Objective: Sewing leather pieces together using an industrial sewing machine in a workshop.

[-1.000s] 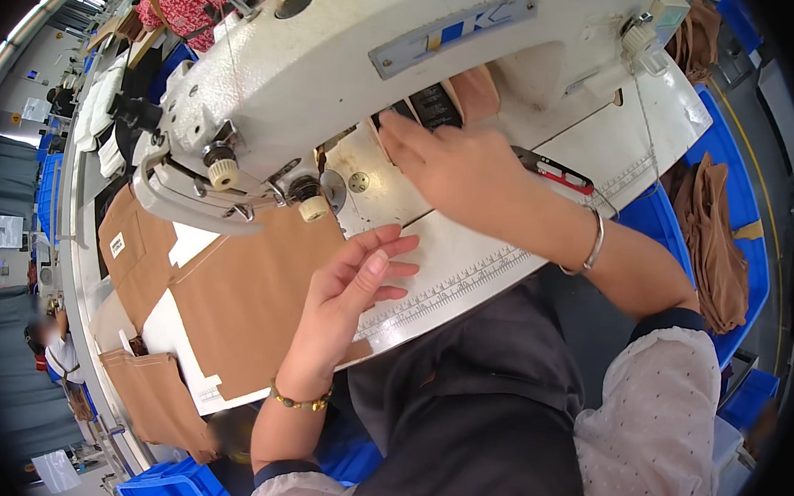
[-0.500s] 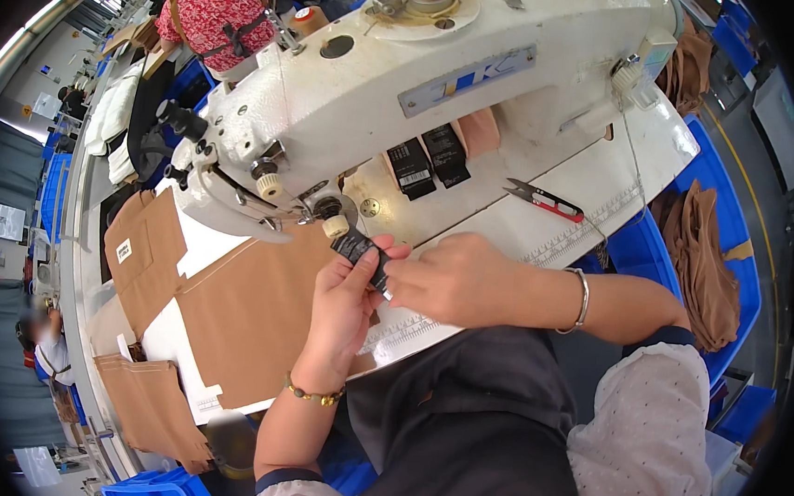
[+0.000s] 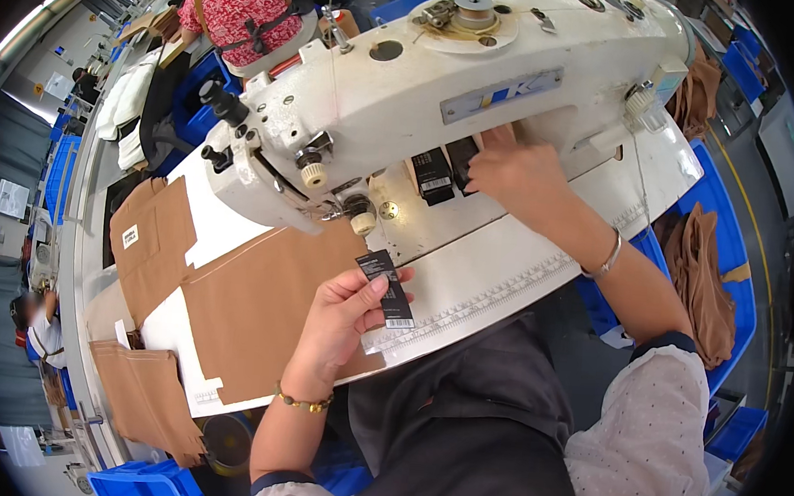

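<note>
My left hand [image 3: 341, 309] pinches a black printed label [image 3: 388, 294] with a white barcode at its lower end, over the front of the white table [image 3: 469, 277]. My right hand [image 3: 521, 178] reaches under the arm of the white sewing machine [image 3: 386, 93], its fingers curled at the black labels [image 3: 432, 178] lying on the bed; what its fingertips grip is hidden. The machine's needle area [image 3: 358, 209] is above and left of my left hand. Flat brown fabric panels [image 3: 261, 312] lie on the table's left part.
Blue bins [image 3: 732, 251] stand beside the table, holding brown fabric [image 3: 702, 281] on the right. Another blue bin [image 3: 154, 490] is at the lower left. A co-worker in a red patterned top [image 3: 239, 7] is behind the machine, another person [image 3: 40, 337] at the far left.
Half a second ago both hands were together on the label. Now my left hand holds it alone, and my right hand has moved up and right to the labels under the machine arm.
</note>
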